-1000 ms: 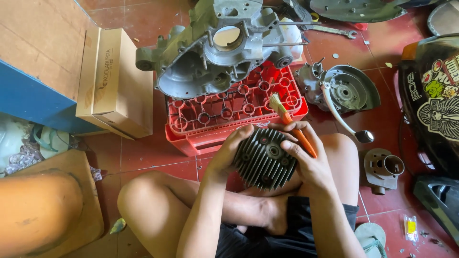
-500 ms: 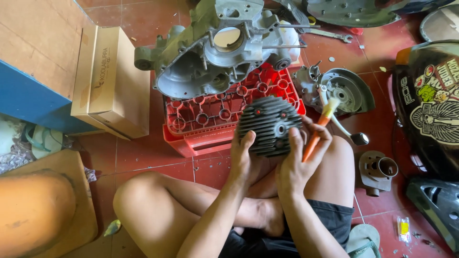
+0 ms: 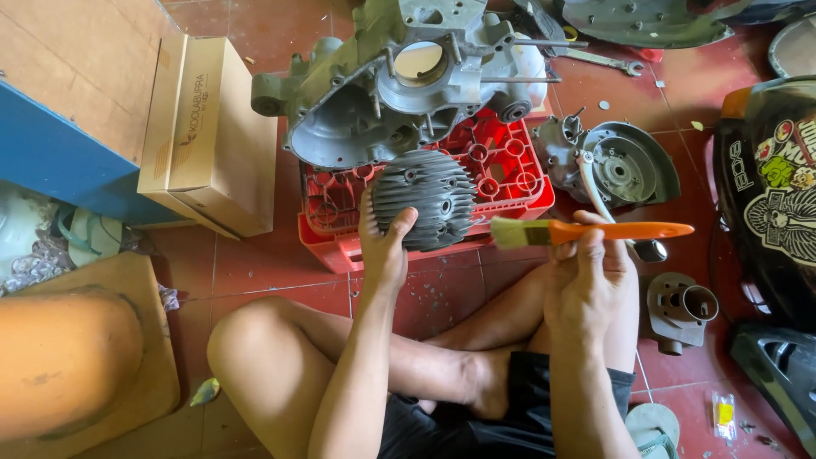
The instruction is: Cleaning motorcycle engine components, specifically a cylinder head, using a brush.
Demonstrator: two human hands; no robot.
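You sit on a red tiled floor (image 3: 255, 263). A red crate (image 3: 510, 170) carries a grey engine casing (image 3: 382, 93). Your left hand (image 3: 382, 246) grips a finned cylinder head (image 3: 425, 195); your right hand (image 3: 586, 272) clasps an orange-handled brush (image 3: 586, 231).

The left hand (image 3: 384, 246) grips the near edge of a round, dark, finned engine part (image 3: 425, 197), thumb on its face, holding it upright over the red plastic crate (image 3: 518, 183). The right hand (image 3: 586, 272) holds a paintbrush (image 3: 586, 231) with an orange handle level, its pale bristles pointing left and just beside the finned part. A large grey engine casing (image 3: 391, 93) rests on the far side of the crate. To the right of the crate lies a round metal cover (image 3: 625, 166); nearer, a small metal cylinder piece (image 3: 680, 310) sits on the red tiled floor (image 3: 280, 255). A cardboard box (image 3: 212, 136) lies at left. The person sits cross-legged.
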